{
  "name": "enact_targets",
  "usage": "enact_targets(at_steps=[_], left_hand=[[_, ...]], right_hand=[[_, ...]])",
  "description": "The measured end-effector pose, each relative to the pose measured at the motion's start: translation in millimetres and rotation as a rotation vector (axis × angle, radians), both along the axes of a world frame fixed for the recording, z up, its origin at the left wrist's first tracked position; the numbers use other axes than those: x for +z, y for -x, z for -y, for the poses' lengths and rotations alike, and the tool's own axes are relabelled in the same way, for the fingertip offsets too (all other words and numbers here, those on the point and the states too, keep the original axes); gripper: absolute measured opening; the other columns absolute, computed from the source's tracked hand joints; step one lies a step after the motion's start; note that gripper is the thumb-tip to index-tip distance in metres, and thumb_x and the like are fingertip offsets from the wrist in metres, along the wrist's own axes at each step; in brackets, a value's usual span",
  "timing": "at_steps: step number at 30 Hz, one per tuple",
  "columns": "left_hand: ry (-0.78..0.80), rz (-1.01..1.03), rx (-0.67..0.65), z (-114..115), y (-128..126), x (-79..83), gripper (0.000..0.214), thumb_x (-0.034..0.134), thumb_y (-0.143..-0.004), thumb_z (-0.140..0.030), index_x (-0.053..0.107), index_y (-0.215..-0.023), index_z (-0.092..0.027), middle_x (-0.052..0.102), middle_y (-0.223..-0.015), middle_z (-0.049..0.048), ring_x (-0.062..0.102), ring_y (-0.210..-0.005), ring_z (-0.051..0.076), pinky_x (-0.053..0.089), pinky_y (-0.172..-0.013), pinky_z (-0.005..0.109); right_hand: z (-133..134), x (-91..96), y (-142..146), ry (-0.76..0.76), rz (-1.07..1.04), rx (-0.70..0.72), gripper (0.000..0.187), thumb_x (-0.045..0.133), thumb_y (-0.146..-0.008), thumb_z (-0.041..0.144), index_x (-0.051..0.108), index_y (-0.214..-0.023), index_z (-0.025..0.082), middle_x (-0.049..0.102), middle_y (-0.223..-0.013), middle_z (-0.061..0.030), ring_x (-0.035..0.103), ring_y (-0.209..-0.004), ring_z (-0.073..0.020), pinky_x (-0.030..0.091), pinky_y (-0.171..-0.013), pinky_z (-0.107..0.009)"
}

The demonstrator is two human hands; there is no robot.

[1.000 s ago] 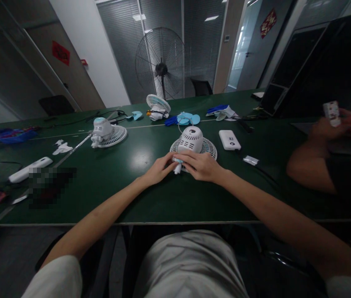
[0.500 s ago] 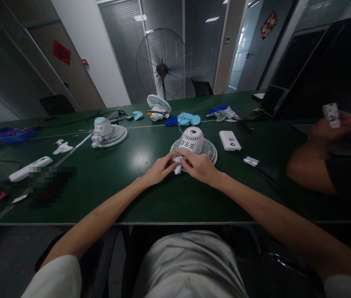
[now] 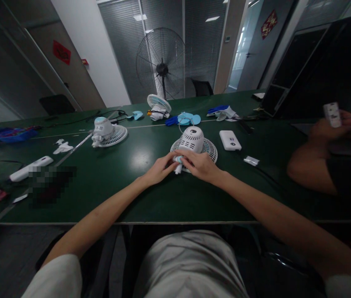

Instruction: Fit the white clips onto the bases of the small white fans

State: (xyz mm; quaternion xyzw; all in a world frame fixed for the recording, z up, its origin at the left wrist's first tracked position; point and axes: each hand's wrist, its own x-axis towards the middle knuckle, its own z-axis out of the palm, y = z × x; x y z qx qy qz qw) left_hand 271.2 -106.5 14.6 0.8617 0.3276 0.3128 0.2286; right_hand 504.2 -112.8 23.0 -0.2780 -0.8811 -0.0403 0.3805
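A small white fan (image 3: 193, 138) lies grille-down on the green table straight ahead of me, its vented motor housing facing up. From its near side a white neck with a light blue ring (image 3: 178, 159) points toward me. My left hand (image 3: 162, 167) grips this neck from the left, thumb and fingers closed around it. On the other side my right hand (image 3: 202, 166) pinches the same neck and covers part of the grille. The fingers of both hands nearly meet there, hiding much of the joint.
Another white fan (image 3: 105, 132) lies grille-down to the left; a third fan (image 3: 158, 107) sits farther back. A white power bank (image 3: 230, 140) is right of my hands. Blue-and-white gloves (image 3: 221, 112) lie behind it. At right, a person's forearm (image 3: 308, 161) rests on the table.
The fingers of my right hand have shifted slightly at the fan's neck. My left hand and the fan look the same.
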Motion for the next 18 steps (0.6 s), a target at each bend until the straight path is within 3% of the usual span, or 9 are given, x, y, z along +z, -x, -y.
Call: enact_targets(at_steps=[3,8,13,18], left_hand=[[0.002,-0.001,0.000,1.0,0.0,1.6,0.038,0.047,-0.107,-0.041,0.051,-0.138,-0.019,0.063,-0.091,0.0020,0.059,-0.080,0.018,0.046,-0.075,0.029],[0.011,0.003,-0.002,1.3,0.3,2.0,0.037,0.049,-0.107,-0.042,0.052,-0.137,-0.020,0.064,-0.092,0.0021,0.060,-0.081,0.017,0.046,-0.074,0.028],[-0.003,0.008,0.012,1.3,0.4,1.5,0.040,0.047,-0.107,-0.041,0.050,-0.141,-0.020,0.066,-0.098,0.0037,0.061,-0.083,0.018,0.047,-0.076,0.029],[0.002,-0.017,0.005,1.6,0.5,3.1,0.039,0.046,-0.108,-0.042,0.050,-0.139,-0.019,0.064,-0.092,0.0025,0.059,-0.079,0.018,0.046,-0.076,0.030]], right_hand=[[3.7,2.8,3.1,0.039,-0.010,0.006,0.044,0.047,-0.106,0.021,0.045,-0.150,0.021,0.066,-0.138,-0.0098,0.071,-0.109,-0.0214,0.062,-0.088,-0.035],[2.2,4.0,-8.8,-0.069,0.126,0.025,0.048,0.052,-0.102,0.020,0.046,-0.150,0.020,0.066,-0.134,-0.0120,0.070,-0.107,-0.0248,0.061,-0.075,-0.034],[-3.4,3.3,-17.2,-0.135,0.197,0.063,0.048,0.049,-0.105,0.019,0.044,-0.152,0.023,0.063,-0.140,-0.0095,0.068,-0.116,-0.0250,0.061,-0.081,-0.036],[-2.3,3.0,-3.6,-0.067,0.106,-0.013,0.043,0.047,-0.107,0.025,0.046,-0.150,0.021,0.068,-0.134,-0.0109,0.071,-0.110,-0.0244,0.062,-0.083,-0.038]])
